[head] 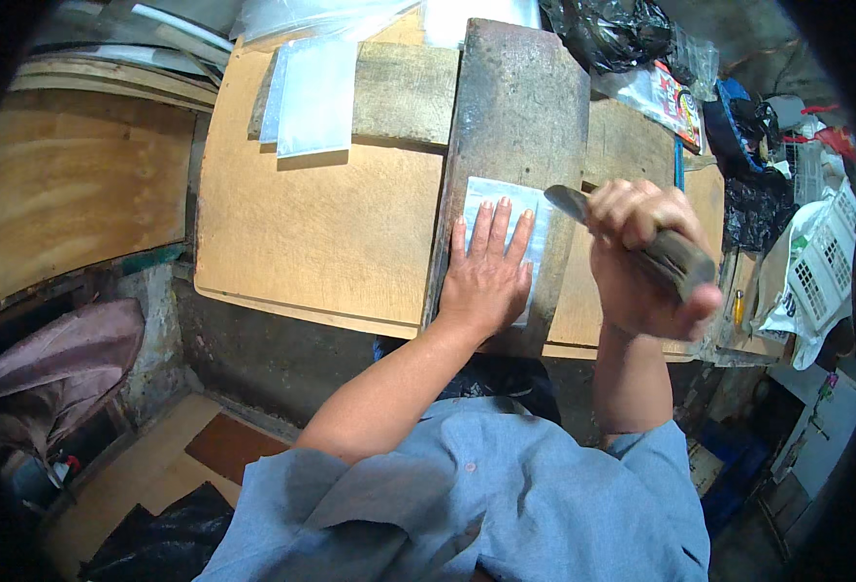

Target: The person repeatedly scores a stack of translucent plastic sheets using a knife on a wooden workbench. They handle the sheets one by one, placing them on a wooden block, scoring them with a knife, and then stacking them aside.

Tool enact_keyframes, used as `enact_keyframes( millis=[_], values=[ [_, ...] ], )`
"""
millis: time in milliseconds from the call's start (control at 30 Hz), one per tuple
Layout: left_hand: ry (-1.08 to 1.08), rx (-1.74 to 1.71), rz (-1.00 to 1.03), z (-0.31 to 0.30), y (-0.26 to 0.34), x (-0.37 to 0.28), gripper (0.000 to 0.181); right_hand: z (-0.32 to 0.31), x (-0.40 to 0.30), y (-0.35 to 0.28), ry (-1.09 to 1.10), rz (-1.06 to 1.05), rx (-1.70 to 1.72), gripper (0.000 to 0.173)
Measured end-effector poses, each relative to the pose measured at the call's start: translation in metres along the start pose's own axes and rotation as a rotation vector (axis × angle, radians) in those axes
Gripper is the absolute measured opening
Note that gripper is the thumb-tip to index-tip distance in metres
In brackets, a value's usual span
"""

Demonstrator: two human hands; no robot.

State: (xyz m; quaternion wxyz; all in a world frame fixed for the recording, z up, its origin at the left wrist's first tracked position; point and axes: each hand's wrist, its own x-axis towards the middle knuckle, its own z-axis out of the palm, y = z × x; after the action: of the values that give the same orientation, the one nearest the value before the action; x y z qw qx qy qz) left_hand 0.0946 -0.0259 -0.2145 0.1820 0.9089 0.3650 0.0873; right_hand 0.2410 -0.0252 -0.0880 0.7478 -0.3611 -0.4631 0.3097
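My left hand (492,273) lies flat, fingers spread, on a stack of pale, translucent plastic sheets (482,190). Under the sheets is a long, worn, dark wooden board (522,102), which runs lengthwise away from me. My right hand (646,254) is raised at the right side of the board, gripping a hand tool (679,262). The tool has a thick, worn end at my palm and a dark, rounded, blade-like end that points left towards the sheets. My fingers cover its middle, so its exact kind cannot be told.
More plastic sheets (316,98) rest on a wooden plank (406,94) at the back left of the light wooden table (319,233). Black plastic bags (610,33) and a printed packet (679,105) crowd the back right. A white plastic basket (825,265) and yellow-handled tool (739,309) lie right.
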Motion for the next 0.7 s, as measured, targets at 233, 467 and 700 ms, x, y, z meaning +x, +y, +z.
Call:
enact_keyframes(
  millis=[233,467,700],
  values=[
    [0.000,0.005,-0.009,0.001,0.001,-0.003,0.073,-0.011,-0.003,0.008,0.029,0.074,-0.063,0.076],
    [0.071,0.083,0.019,0.010,0.000,-0.007,0.067,0.004,-0.004,0.005,0.046,-0.018,-0.052,0.083],
    [0.208,0.006,0.049,0.005,-0.001,-0.004,0.053,0.045,-0.008,0.008,-0.033,0.037,0.065,0.074]
  ],
)
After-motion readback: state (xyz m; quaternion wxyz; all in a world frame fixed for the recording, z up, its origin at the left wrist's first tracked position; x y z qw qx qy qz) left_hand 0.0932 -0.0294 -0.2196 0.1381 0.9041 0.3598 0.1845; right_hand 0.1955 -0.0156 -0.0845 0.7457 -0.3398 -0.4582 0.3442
